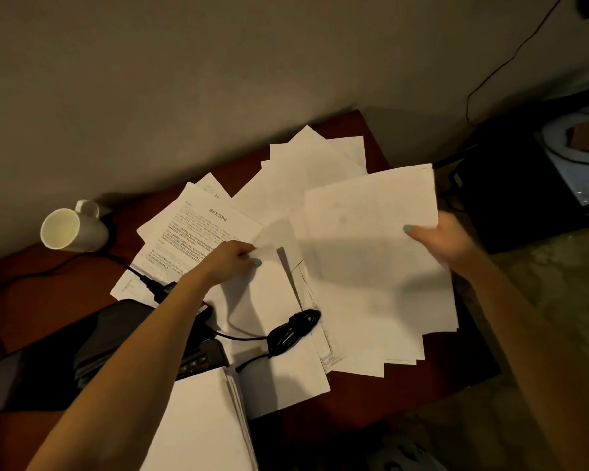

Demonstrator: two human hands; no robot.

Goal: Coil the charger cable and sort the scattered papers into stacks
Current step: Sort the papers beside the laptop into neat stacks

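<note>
White papers (286,185) lie scattered over a dark red table (357,392). My right hand (446,239) grips a bundle of blank sheets (371,239) by its right edge, lifted over the table's right side. My left hand (232,260) pinches the edge of a sheet (266,294) at the centre, beside a printed page (198,232). A bundled black charger cable (291,331) rests on the papers below my left hand. Its cord runs left under my forearm to a black plug (150,283). A neat stack of paper (201,423) sits at the front.
A white mug (72,229) lies on its side at the table's back left. A dark laptop or case (109,348) sits under my left forearm. A black unit (510,202) stands to the right of the table. A wall runs behind.
</note>
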